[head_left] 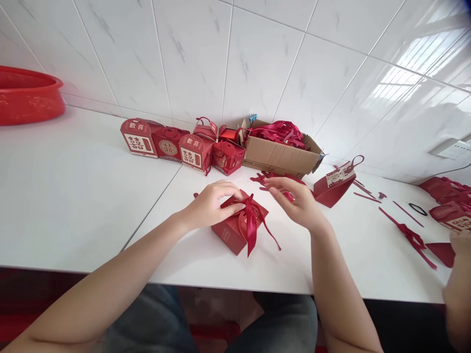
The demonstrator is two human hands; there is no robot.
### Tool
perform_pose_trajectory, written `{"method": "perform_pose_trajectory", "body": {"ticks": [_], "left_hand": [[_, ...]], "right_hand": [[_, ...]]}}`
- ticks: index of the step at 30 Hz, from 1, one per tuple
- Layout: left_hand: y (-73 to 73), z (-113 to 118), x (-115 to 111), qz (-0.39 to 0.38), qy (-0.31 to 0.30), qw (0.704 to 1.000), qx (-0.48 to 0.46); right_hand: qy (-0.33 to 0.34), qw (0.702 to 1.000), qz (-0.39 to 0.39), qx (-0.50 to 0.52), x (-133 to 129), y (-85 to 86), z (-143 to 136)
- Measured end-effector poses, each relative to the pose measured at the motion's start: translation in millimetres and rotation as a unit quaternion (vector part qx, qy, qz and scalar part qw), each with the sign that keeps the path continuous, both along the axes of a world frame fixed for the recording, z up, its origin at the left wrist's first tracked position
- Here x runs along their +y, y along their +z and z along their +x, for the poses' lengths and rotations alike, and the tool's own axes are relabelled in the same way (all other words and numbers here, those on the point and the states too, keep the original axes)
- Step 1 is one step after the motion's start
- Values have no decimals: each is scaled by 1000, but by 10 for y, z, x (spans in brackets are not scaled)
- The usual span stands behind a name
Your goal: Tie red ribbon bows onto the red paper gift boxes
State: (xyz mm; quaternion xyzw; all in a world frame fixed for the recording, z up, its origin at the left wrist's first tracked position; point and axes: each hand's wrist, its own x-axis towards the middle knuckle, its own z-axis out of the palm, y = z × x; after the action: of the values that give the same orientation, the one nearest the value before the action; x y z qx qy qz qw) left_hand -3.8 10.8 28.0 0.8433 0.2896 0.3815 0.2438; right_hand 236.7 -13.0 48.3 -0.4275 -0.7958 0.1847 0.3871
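Note:
A small red gift box [231, 230] stands on the white table in front of me, with a shiny red ribbon [251, 223] tied in a bow at its top. My left hand [213, 202] is at the box's upper left side, its thumb and fingertips closed on the ribbon bow by the top flap. To the right of the box, my right hand [294, 200] hovers with its fingers apart and nothing between them. One ribbon tail hangs over the front of the box and another reaches right onto the table.
Finished-looking red boxes [138, 139] line the wall beside a cardboard box [281, 157] of ribbons. Another red box [334, 185] stands right, near loose ribbons [408, 235]. A red basin [31, 100] sits far left. Another person's hand [459, 250] is at the right edge.

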Motion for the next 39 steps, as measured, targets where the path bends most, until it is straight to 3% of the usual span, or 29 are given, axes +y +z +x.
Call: {"method": "perform_pose_trajectory", "body": {"ticks": [4,12,16,23,32,39], "left_hand": [[30,-2,-28,42,-20,998,43],[19,-19,-30,68,-26,996,59],[-18,-30,-19,81,8,996,34],[-32,-11,-46,74,40,996,-4],[-52,94,-79,-44,19,993,-108],[-64,78,-60,-34,25,994,-104]], "right_hand": [[138,990,-3,-19,161,-116,-120],[128,985,111,-21,79,-286,-141],[125,981,148,-22,75,-308,-123],[118,979,164,-23,50,-316,-106],[119,980,158,-18,60,-355,-193],[107,981,159,-23,65,-372,-140]]}}
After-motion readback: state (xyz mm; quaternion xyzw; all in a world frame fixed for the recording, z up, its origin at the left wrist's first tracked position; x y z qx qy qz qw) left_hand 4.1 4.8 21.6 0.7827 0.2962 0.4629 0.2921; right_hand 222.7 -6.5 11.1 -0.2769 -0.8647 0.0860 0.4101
